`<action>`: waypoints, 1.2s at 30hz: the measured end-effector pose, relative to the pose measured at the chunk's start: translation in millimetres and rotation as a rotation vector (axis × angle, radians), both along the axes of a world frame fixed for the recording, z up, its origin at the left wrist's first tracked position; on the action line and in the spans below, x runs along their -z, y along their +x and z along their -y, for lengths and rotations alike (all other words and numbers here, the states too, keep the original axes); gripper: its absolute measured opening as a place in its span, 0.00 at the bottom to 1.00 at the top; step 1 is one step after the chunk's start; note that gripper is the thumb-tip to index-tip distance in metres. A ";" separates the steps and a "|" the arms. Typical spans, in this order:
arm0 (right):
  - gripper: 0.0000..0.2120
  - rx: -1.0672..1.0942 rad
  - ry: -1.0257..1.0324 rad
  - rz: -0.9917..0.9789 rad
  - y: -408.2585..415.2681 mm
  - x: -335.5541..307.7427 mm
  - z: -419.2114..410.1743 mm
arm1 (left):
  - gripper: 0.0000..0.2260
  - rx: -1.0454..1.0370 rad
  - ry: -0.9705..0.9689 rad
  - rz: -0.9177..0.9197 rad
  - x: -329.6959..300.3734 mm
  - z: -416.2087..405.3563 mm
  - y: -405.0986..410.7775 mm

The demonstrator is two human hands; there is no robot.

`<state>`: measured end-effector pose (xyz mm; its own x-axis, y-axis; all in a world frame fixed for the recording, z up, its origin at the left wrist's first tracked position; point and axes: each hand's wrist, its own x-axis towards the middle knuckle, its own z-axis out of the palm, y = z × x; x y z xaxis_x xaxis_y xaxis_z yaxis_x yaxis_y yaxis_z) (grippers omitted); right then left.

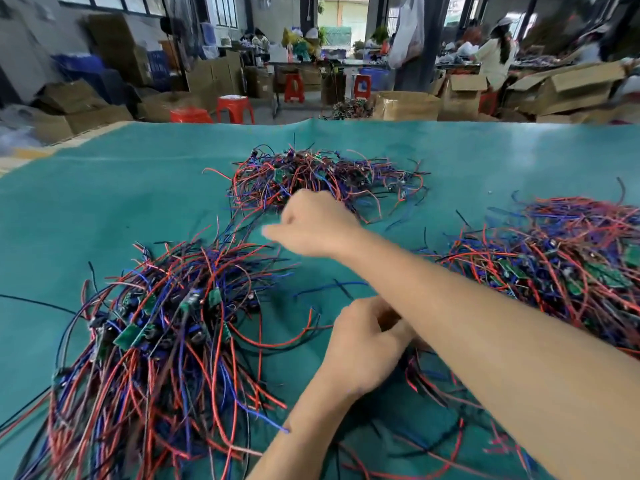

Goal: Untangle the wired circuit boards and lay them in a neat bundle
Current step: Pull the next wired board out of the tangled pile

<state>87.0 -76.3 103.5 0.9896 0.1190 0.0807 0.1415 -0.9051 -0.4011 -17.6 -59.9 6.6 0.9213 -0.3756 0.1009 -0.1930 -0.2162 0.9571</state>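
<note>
My right hand (311,223) reaches toward the far wire pile (325,178), its grip blurred beyond telling, while my left hand (363,337) curls near the desk (104,202), hold unclear.

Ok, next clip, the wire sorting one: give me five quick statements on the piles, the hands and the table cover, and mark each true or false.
1. Three separate heaps of wired boards lie on the green cover: near-left pile, far pile, right pile. True.
2. The right hand reaches out toward the far pile. True.
3. The wires are mostly yellow and white. False: they are red, blue and black.
4. The left hand lies flat and open on the near-left pile. False: its fingers are curled, close beneath the right forearm, away from that pile.
5. The stools beyond the table are blue. False: they are red.
</note>
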 end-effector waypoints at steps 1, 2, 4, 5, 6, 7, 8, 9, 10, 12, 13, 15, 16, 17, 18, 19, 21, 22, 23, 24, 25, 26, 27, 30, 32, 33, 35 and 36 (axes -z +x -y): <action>0.14 0.085 -0.030 0.015 12.3 6.5 17.1 | 0.12 0.014 -0.017 0.008 -0.9 -0.2 -0.4; 0.12 0.169 -0.062 0.014 21.8 12.4 33.8 | 0.10 0.036 -0.032 0.024 0.5 0.8 -0.7; 0.17 0.248 -0.107 -0.050 33.2 25.4 62.0 | 0.07 0.053 -0.028 0.030 1.7 1.6 -0.9; 0.19 0.261 -0.107 -0.090 36.4 33.0 72.5 | 0.07 0.058 -0.021 0.039 2.7 1.5 -0.5; 0.19 0.269 -0.099 -0.120 39.3 41.1 80.4 | 0.07 0.058 -0.016 0.052 3.2 1.9 -0.1; 0.19 0.279 -0.089 -0.133 42.2 48.1 85.4 | 0.06 0.055 -0.008 0.054 2.4 2.1 0.6; 0.19 0.295 -0.081 -0.128 44.7 54.3 87.8 | 0.06 0.050 -0.002 0.054 2.1 2.1 1.0; 0.18 0.319 -0.079 -0.109 46.7 58.7 88.8 | 0.06 0.048 0.002 0.050 1.6 1.6 0.9; 0.17 0.347 -0.086 -0.078 48.3 60.9 88.6 | 0.07 0.044 0.005 0.057 1.6 1.9 1.2; 0.13 0.392 -0.095 -0.039 48.9 59.5 86.6 | 0.07 0.039 0.014 0.062 0.8 1.3 0.4; 0.10 0.410 -0.079 -0.035 49.1 57.6 86.8 | 0.07 0.037 0.018 0.058 0.2 0.9 0.2; 0.06 0.430 -0.004 -0.037 49.9 54.1 89.6 | 0.07 0.036 0.021 0.048 -0.5 0.4 0.6; 0.05 0.442 0.041 -0.030 50.1 52.1 92.4 | 0.07 0.036 0.016 0.044 -0.3 0.9 0.3; 0.05 0.462 0.093 -0.015 49.3 49.7 95.1 | 0.07 0.032 0.015 0.040 -0.7 1.1 0.1; 0.04 0.490 0.148 0.004 47.9 47.6 98.3 | 0.07 0.027 0.014 0.041 -0.5 1.4 0.0; 0.06 0.524 0.199 0.022 44.8 45.4 101.5 | 0.07 0.020 0.016 0.041 -0.9 1.4 -0.4; 0.10 0.565 0.285 0.050 34.8 42.6 109.6 | 0.07 0.009 0.012 0.042 -0.1 1.5 0.3; 0.09 0.563 0.335 0.058 27.9 41.8 113.2 | 0.06 0.003 0.003 0.043 0.6 1.5 0.6; 0.08 0.551 0.385 0.058 19.4 41.0 115.7 | 0.06 -0.003 -0.005 0.042 1.1 1.4 0.5; 0.06 0.537 0.428 0.059 10.1 40.4 117.1 | 0.07 -0.009 -0.011 0.042 1.8 1.3 0.9; 0.06 0.523 0.459 0.064 0.7 39.3 117.7 | 0.07 -0.015 -0.014 0.041 1.9 1.2 1.5; 0.07 0.512 0.484 0.076 -8.5 37.9 117.7 | 0.07 -0.023 -0.018 0.044 2.4 1.4 2.0; 0.09 0.502 0.511 0.093 -17.7 36.1 117.7 | 0.07 -0.041 -0.030 0.044 3.1 1.8 2.4; 0.12 0.437 0.602 0.141 -49.0 30.1 116.6 | 0.06 -0.150 -0.123 -0.011 3.1 2.8 3.9; 0.10 0.350 0.626 0.129 -79.0 29.9 114.8 | 0.06 -0.224 -0.233 -0.063 0.8 2.3 4.2; 0.07 0.292 0.614 0.120 -96.3 32.0 113.6 | 0.07 -0.252 -0.270 -0.081 -1.1 2.1 3.4; 0.05 0.176 0.564 0.119 -128.8 37.4 111.4 | 0.11 -0.287 -0.315 -0.120 -4.6 1.8 2.6; 0.04 0.123 0.558 0.110 -140.8 41.4 111.1 | 0.13 -0.295 -0.326 -0.140 -5.8 1.5 2.3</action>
